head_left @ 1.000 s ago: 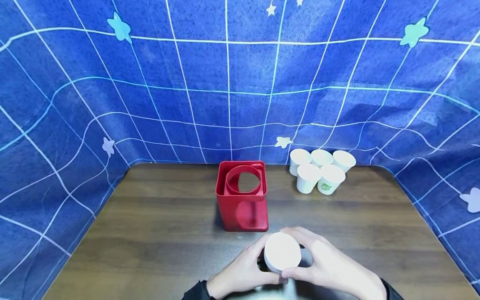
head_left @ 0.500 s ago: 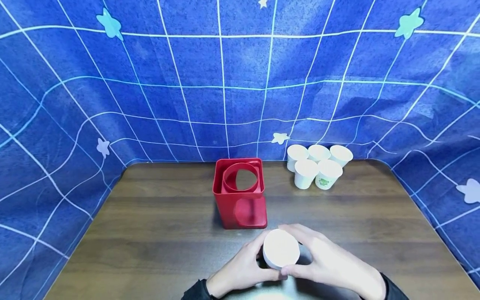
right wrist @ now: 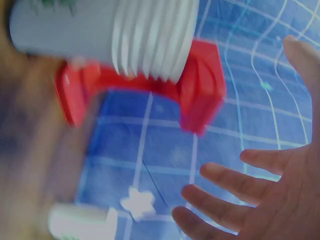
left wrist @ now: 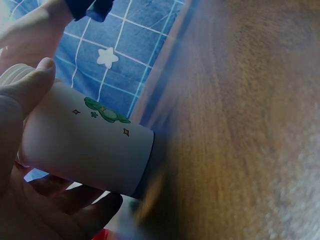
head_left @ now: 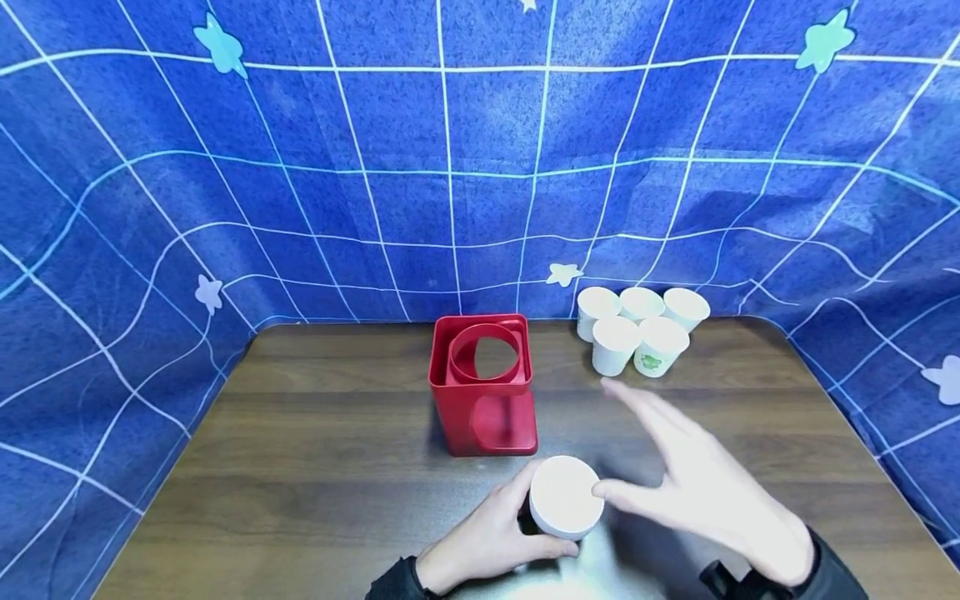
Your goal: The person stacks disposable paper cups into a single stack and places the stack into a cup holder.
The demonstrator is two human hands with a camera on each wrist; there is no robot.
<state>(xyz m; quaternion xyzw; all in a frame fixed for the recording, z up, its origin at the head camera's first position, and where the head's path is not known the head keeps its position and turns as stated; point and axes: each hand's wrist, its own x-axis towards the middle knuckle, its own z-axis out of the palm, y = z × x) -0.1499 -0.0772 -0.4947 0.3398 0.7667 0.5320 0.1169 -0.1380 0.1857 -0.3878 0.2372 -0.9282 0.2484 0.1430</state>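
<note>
Left hand (head_left: 495, 534) grips stacked cups (head_left: 566, 498); right hand (head_left: 701, 485) spread, empty; wooden table (head_left: 315, 450) below, blue cloth (head_left: 491, 204) behind.

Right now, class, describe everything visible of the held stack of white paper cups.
This nested stack of white, paper-looking cups stands roughly upright, ridged rims on top, a green cartoon creature and small sparkles printed on its side. The left hand grips it, on the near side of the red, boxy, plastic-looking holder. Whether its base touches the brown wooden table is unclear.

the left hand (head_left: 497, 533) is gripping with curved fingers (left wrist: 97, 215) and thumb (left wrist: 36, 84); the right hand (head_left: 697, 483) is hovering, thumb (right wrist: 304, 65) and fingers (right wrist: 222, 206) standing apart.
</note>
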